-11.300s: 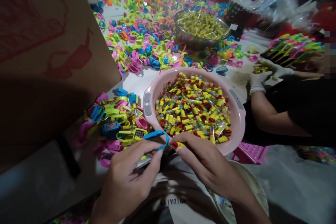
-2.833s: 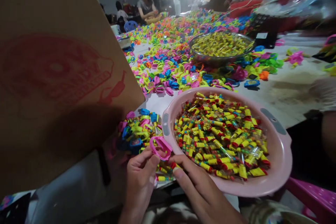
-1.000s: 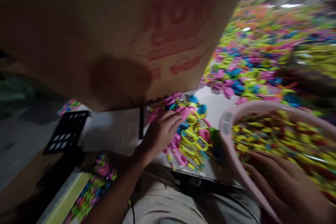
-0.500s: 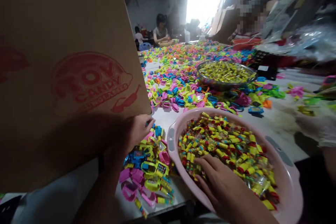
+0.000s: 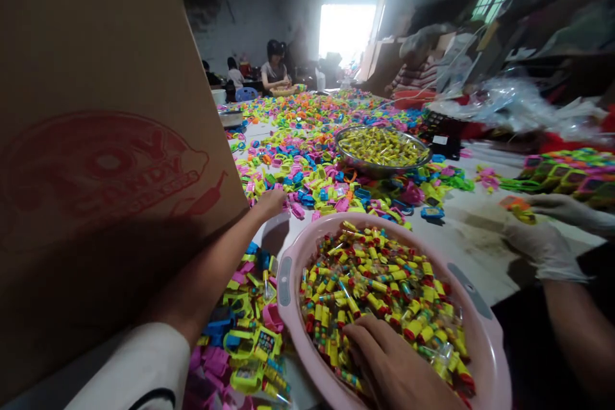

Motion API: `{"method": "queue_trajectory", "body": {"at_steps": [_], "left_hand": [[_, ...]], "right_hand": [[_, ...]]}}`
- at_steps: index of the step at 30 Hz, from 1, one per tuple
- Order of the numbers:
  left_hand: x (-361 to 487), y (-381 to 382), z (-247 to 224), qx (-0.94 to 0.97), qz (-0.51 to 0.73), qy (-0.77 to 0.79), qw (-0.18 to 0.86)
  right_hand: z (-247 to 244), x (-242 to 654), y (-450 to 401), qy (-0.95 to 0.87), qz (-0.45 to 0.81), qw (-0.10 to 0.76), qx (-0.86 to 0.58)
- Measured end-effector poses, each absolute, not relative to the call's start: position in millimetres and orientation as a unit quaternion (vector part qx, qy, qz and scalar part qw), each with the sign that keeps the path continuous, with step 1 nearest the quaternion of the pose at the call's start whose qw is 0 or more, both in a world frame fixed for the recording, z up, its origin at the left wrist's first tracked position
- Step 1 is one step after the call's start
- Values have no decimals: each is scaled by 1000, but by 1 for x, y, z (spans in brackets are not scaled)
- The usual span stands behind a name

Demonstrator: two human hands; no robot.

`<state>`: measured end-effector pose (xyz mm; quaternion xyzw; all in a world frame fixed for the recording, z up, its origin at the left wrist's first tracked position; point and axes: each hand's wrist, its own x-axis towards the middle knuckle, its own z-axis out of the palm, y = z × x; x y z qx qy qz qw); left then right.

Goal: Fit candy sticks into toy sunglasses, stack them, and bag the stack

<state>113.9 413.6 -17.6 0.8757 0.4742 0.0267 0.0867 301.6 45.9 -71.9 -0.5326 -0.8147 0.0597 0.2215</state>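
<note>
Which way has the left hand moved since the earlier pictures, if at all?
Yes: judged against the pink basin, the left hand is farther forward, away from me.

left fingers and their hold hidden behind the wrist

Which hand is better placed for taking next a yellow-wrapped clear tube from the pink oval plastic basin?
Right, probably. The right hand has its fingers among the tubes in the basin. The left hand is outside, near bright plastic toys.
</note>
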Motion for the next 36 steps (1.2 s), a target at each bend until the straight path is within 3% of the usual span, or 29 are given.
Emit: {"method": "queue_trajectory", "body": {"at_steps": [8,15,19,22,27,32,36], "left_hand": [[87,392,-3,848,66,497,173],[24,299,26,775,123,461,414],[-11,222,21,661,225,440,565],[-19,166,23,598,279,441,609],[-2,108,31,655,318,446,521],[9,91,25,779,392,373,318],[11,84,22,852,374,317,185]], "right_hand": [[-47,287,42,-749,15,350,-563],[-32,256,37,-709,90,389,-581],[-20,237,34,-723,133,396,-551],[-13,224,28,-730,182,406,-518],[-5,211,20,-715,233,434,-496],[0,211,21,-720,240,438,-482],[-1,213,19,-714,226,437,-497]]}}
